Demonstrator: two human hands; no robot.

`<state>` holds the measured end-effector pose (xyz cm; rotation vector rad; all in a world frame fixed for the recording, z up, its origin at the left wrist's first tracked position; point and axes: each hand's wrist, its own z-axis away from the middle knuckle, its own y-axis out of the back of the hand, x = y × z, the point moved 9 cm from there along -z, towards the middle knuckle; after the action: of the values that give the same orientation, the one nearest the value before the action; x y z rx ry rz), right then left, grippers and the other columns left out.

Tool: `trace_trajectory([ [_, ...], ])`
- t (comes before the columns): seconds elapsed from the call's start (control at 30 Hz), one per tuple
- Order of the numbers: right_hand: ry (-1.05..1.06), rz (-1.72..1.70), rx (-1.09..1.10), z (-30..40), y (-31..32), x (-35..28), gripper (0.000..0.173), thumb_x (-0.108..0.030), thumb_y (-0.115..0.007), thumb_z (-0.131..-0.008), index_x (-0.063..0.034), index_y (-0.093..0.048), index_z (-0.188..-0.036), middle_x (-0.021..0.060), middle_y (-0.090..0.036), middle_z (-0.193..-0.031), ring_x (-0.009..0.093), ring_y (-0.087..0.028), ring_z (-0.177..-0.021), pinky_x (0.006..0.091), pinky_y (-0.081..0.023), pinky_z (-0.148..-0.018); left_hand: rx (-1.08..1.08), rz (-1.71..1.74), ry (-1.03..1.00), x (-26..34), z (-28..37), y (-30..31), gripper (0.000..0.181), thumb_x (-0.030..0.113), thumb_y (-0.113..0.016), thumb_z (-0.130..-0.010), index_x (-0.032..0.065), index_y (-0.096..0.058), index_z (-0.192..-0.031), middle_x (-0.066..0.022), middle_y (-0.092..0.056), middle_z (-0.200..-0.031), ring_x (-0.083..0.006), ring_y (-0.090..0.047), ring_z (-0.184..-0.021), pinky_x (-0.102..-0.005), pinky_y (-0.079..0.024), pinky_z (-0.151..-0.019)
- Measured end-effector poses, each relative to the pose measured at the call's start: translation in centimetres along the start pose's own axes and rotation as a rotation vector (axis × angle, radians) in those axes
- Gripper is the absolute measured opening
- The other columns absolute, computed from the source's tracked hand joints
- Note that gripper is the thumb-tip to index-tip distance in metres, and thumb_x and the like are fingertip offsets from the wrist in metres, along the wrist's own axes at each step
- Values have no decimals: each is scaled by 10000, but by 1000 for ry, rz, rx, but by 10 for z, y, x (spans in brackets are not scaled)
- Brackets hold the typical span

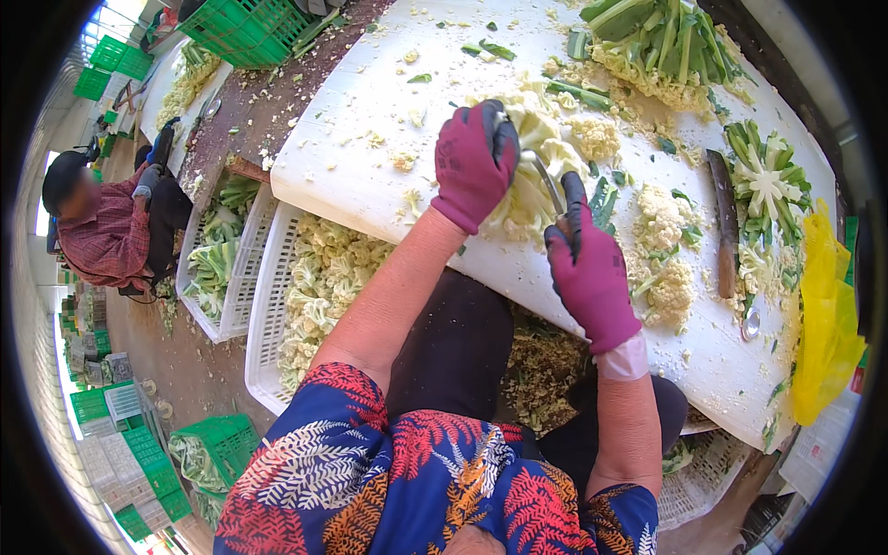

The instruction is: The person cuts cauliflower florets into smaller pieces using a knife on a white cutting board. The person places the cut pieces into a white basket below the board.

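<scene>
My left hand [479, 163], in a maroon glove with dark fingertips, is closed on a piece of cauliflower by its pale stem. A small curved knife [548, 182] with a metal blade is gripped by its handle in my right hand [586, 260], gloved the same way. The blade's tip is close to the cauliflower stem at my left fingers. Beneath and between both hands lies a pile of cut cauliflower florets [531, 198] on the white work surface [361, 104]. More florets [659, 218] rest to the right of my right hand.
A large knife [723, 222], leafy cauliflower trimmings [763, 173] and a yellow plastic bag [825, 319] are at the right. Whole leafy heads [666, 48] lie at the back. A white crate [267, 326] of florets stands below the left edge. A seated person [104, 222] works further left.
</scene>
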<state>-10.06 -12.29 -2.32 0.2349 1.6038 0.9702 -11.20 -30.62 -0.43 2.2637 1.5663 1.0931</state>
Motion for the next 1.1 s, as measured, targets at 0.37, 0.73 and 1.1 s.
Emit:
trace_trajectory([
  [0.37, -259, -843, 148, 27, 8, 19, 612, -94, -549, -915, -103, -360, -1497, 68, -622, -728, 153, -600, -613, 315, -487, -580, -44, -21, 213, -17, -15, -10, 220, 214, -645, -861, 29, -592, -967, -160, -611, -857, -333, -602, -802, -428, -485, -715],
  [0.73, -229, -951, 234, 28, -57, 17, 523, -65, -487, -925, -25, -398, -1438, 29, -561, -709, 84, -515, -583, 263, -441, -541, -7, -36, 207, -14, -4, -3, 206, 198, -648, -857, 37, -592, -974, -157, -616, -852, -337, -605, -804, -430, -484, -704],
  [1.1, -384, -925, 175, 18, -63, 19, 172, -119, -541, -939, -5, -549, -1068, 51, -558, -662, 127, -539, -534, 314, -455, -506, 19, -62, 171, -10, 4, -3, 222, 197, -631, -856, 40, -575, -1003, -151, -590, -843, -331, -580, -823, -433, -467, -721],
])
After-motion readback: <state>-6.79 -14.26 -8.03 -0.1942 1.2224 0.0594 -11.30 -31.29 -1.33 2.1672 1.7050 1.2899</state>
